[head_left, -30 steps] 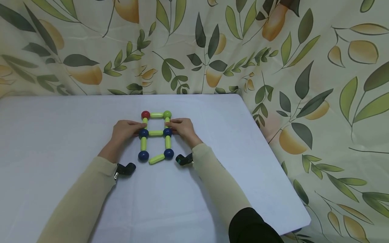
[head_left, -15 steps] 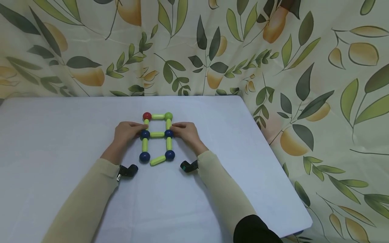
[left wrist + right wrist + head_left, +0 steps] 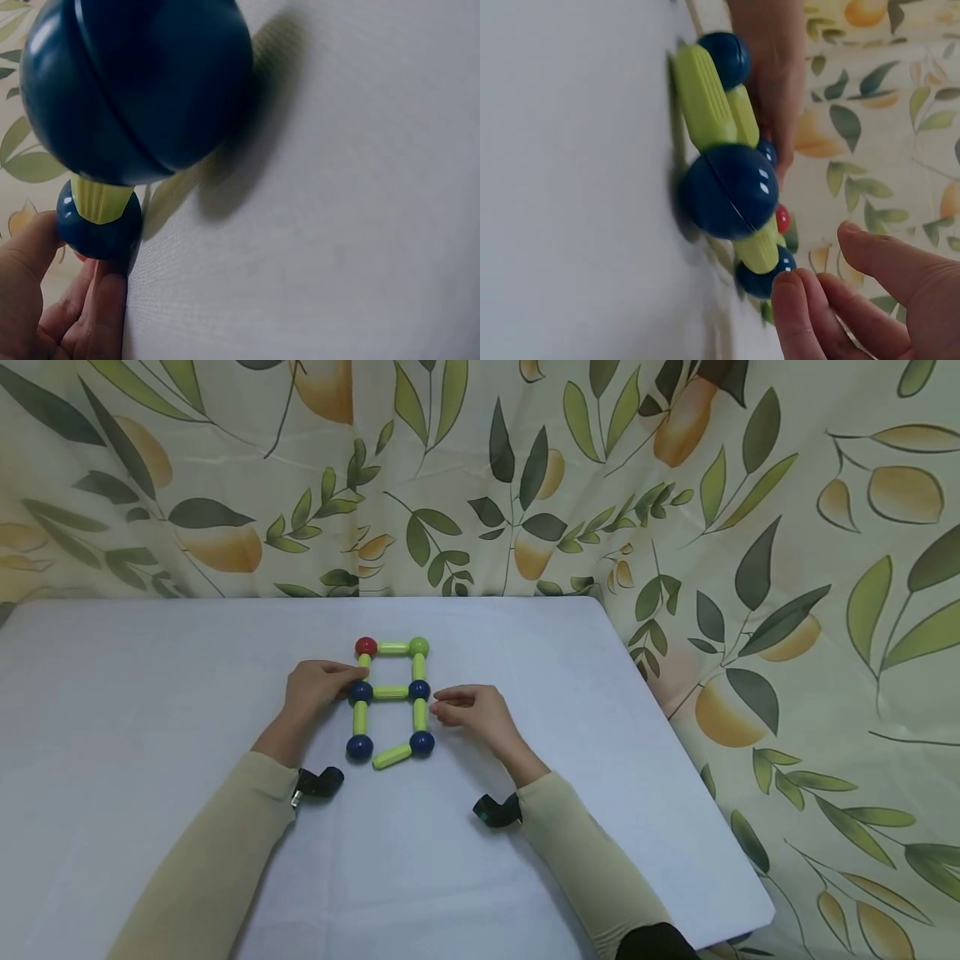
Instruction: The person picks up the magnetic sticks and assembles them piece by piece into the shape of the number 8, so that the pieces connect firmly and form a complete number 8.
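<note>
A ball-and-stick frame of magnetic building pieces [image 3: 391, 692] lies flat on the table. It has yellow-green sticks, several dark blue balls [image 3: 422, 743], a red ball [image 3: 366, 647] and a green ball [image 3: 418, 647]. One bottom stick [image 3: 392, 757] slants off the lower right ball, its other end apart from the lower left ball [image 3: 359, 747]. My left hand [image 3: 321, 687] grips the frame's left side by the middle blue ball and upper stick; the exact contact is partly hidden. My right hand [image 3: 476, 714] is just right of the frame, thumb and fingers parted, holding nothing.
The white table [image 3: 600, 760] has its right edge and rounded corners in view. Patterned fabric [image 3: 517, 477] hangs behind and along the right. A black wrist camera [image 3: 498, 811] juts from the right sleeve, another black camera [image 3: 321, 782] from the left.
My right hand has let go of the frame's upper right side and drawn back to the right and nearer. The left hand keeps its grip, and the frame's shape looks unchanged.
</note>
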Motion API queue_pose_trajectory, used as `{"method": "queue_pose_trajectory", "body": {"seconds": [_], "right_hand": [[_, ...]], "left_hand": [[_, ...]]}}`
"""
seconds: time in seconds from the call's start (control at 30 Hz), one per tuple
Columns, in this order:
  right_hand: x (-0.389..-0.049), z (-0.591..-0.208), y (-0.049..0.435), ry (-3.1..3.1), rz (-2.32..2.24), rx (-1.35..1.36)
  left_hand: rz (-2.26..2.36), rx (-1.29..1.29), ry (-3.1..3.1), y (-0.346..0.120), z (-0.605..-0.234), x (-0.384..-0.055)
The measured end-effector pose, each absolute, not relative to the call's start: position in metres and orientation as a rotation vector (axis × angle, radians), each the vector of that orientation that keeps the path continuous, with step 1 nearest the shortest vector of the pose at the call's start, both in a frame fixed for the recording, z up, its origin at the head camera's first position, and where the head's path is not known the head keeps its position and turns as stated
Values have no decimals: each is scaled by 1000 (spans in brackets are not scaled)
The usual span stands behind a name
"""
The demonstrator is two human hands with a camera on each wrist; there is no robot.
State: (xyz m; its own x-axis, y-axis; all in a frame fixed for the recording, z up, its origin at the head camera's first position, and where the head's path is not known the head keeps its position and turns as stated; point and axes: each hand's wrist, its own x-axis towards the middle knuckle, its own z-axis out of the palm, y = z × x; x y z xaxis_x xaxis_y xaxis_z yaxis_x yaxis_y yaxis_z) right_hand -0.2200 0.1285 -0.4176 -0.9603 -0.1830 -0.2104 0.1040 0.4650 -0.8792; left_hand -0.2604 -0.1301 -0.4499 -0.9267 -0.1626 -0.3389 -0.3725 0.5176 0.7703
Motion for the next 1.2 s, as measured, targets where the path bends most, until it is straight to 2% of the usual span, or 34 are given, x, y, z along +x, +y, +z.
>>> {"method": "queue_pose_trajectory", "body": {"seconds": [0.3,1.2], "right_hand": [[-188,-427,125,2490,-1389,-138],[-182,-434,121,2501,-1418,-99]], "left_hand": [[1357,-460,2548,-130,-449,-260],[1383,-441,2582,-130,-450,-257]]}}
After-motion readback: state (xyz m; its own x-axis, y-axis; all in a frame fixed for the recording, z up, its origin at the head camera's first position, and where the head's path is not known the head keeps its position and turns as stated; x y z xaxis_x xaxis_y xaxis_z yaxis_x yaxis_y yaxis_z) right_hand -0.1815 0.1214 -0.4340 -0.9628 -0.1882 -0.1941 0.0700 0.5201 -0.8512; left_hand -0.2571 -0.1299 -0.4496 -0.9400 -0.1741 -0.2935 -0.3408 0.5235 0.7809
